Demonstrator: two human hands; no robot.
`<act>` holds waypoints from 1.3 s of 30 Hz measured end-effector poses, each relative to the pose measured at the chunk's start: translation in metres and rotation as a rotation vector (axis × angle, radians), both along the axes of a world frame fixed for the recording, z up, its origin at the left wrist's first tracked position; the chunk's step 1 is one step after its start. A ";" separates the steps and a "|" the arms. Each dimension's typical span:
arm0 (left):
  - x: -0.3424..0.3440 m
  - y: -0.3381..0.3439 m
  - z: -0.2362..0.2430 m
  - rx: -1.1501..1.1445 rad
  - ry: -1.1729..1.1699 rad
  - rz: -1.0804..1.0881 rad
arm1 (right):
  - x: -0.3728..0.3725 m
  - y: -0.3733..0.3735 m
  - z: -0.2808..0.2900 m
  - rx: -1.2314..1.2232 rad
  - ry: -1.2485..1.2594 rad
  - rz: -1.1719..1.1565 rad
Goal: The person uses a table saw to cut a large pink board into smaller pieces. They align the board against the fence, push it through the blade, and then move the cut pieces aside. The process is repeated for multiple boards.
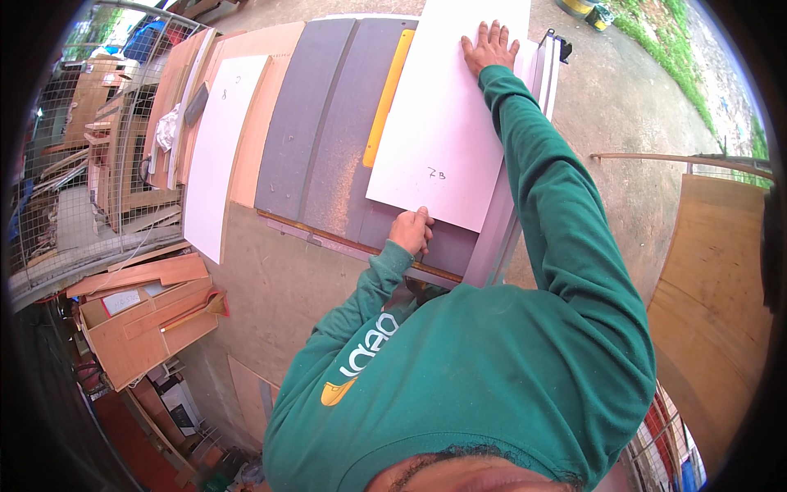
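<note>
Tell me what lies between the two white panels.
Seen in the head view, leftward from the right white panel: a yellow strip, the grey tabletop, then a light-brown board.

The grey, seamed counter (307,115) is carrying a large white panel (447,123), which is lying flat alongside a pale fence (493,236) at the right. A yellow strip (388,100) is running along the panel's left edge. Farther left, a wood-toned board (257,148) is supporting a narrower white sheet (223,156).

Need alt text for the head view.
A green-sleeved right hand lies flat on the far part of a white panel on a grey worktable, the left hand curled at the panel's near edge. To its left are a yellow strip and another white board.
</note>
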State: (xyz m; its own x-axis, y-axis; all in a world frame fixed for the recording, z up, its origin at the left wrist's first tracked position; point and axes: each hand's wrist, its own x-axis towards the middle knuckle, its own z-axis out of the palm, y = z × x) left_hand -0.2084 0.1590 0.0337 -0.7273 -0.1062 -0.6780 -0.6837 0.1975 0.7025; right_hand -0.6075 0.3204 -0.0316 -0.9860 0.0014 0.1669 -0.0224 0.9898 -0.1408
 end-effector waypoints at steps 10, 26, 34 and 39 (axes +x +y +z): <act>-0.001 -0.001 -0.006 -0.007 0.008 -0.011 | 0.000 0.000 0.004 -0.006 -0.011 0.001; -0.006 0.001 -0.002 0.006 0.010 -0.001 | 0.000 -0.002 0.012 -0.005 -0.019 -0.007; -0.008 0.000 -0.006 0.015 0.007 -0.007 | 0.001 -0.003 0.018 -0.013 -0.040 -0.009; -0.010 0.001 -0.005 -0.017 0.001 -0.018 | -0.001 -0.002 0.018 -0.012 -0.049 -0.011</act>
State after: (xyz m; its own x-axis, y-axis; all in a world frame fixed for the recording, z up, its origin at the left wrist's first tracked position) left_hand -0.2185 0.1596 0.0289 -0.7302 -0.1045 -0.6752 -0.6789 0.2218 0.6999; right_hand -0.6085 0.3180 -0.0135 -0.9929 0.0140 0.1184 -0.0043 0.9882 -0.1531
